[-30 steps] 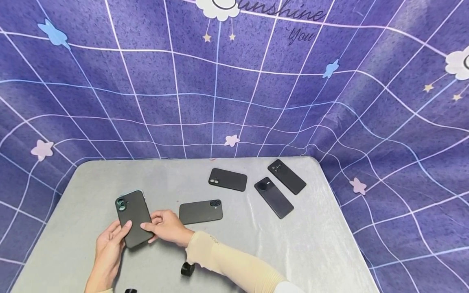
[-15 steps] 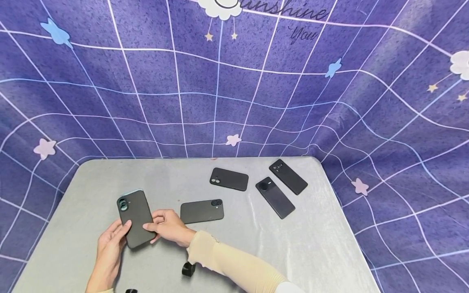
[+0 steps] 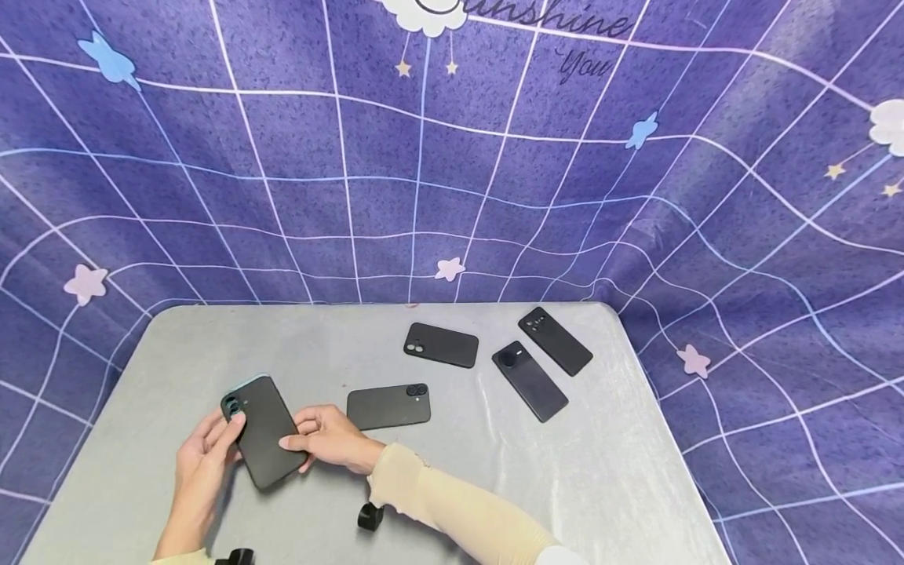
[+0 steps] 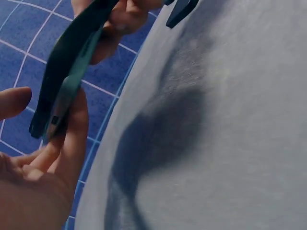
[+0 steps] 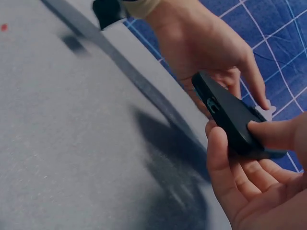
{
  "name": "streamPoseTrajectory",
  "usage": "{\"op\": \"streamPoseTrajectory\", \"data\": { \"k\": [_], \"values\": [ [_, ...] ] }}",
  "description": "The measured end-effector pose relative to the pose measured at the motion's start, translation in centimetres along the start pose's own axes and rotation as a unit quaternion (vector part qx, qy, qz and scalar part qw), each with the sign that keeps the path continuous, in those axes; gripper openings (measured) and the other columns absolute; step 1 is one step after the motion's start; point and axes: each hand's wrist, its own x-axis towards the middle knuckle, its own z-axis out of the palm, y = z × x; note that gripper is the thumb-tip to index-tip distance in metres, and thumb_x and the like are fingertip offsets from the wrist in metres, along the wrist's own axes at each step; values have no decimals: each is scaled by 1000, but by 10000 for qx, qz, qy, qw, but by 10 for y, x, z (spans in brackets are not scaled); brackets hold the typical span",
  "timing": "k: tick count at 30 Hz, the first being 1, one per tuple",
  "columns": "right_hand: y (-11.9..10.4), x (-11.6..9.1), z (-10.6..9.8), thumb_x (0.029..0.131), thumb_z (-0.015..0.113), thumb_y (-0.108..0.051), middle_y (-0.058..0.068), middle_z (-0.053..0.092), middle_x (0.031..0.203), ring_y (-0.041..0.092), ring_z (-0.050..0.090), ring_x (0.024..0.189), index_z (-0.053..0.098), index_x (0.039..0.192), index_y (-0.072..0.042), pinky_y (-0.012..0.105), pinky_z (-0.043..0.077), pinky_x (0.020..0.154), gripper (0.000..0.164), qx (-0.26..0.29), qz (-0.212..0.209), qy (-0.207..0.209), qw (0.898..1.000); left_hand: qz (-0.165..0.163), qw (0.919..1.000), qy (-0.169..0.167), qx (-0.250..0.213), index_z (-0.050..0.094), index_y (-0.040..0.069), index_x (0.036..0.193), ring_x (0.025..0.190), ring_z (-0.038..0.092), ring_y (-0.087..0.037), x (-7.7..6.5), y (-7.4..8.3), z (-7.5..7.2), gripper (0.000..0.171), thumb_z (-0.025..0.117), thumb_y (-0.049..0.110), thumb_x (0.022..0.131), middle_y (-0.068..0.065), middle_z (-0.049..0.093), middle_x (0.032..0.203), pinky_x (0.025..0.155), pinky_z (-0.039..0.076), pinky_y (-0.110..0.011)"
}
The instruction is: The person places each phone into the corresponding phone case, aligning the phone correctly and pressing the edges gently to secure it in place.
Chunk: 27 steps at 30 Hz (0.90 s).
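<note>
Both hands hold a black phone case point(image 3: 268, 431) above the left part of the table, with a teal phone point(image 3: 247, 382) behind it showing along the top edge. In the left wrist view, the case point(image 4: 60, 62) and phone point(image 4: 72, 84) stand slightly apart at the near end. My left hand point(image 3: 201, 467) has its fingers beneath the phone and its thumb over the case by the camera cutouts. The right hand point(image 3: 332, 435) pinches the lower right side, thumb on the case's back. In the right wrist view, the case's bottom end point(image 5: 216, 108) shows a port opening.
Just right of my right hand lies a dark phone point(image 3: 388, 406). Farther back are a black case point(image 3: 441, 345) with camera cutouts, another dark phone point(image 3: 530, 382) and a second black case point(image 3: 555, 341). A purple patterned cloth point(image 3: 452, 196) rises behind the grey table point(image 3: 579, 471).
The case and phone have turned counterclockwise, their lower end shifting right and toward me. My left hand has moved left, its thumb now up by the camera cutouts. The right hand keeps its pinch.
</note>
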Motion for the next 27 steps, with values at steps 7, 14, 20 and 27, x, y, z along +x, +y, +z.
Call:
{"op": "streamPoseTrajectory", "data": {
  "k": [7, 14, 20, 27],
  "values": [
    [4, -1, -1, 98, 75, 0, -6, 72, 77, 8, 67, 62, 71, 100, -5, 33, 63, 56, 7, -197, 52, -257, 9995, 360, 9961, 458, 669, 57, 18, 155, 86, 71, 9, 10, 10, -1, 58, 78, 27, 102, 28, 73, 98, 68, 51, -9],
    [1, -3, 0, 98, 76, -2, -7, 73, 76, 9, 65, 56, 70, 97, -7, 36, 63, 56, 8, -265, 155, -232, 9993, 169, 9918, 847, 945, 68, 15, 143, 85, 70, 12, 11, 12, 1, 49, 80, 34, 100, 31, 72, 94, 70, 51, -7],
    [0, -3, 1, 98, 76, -3, -7, 73, 75, 9, 65, 55, 72, 101, -2, 33, 62, 55, 5, -342, 139, -171, 9992, 93, 9957, 844, 374, 71, 13, 138, 82, 72, 8, 13, 12, 0, 45, 82, 29, 98, 25, 75, 93, 65, 51, -9],
    [0, -2, 3, 98, 77, -4, -8, 73, 75, 9, 64, 54, 73, 100, -3, 39, 64, 60, 5, -423, 120, -95, 9990, 69, 9956, 933, -50, 74, 13, 131, 71, 69, 0, 15, 13, 0, 36, 82, 25, 98, 17, 77, 90, 59, 51, -14]
  ]
}}
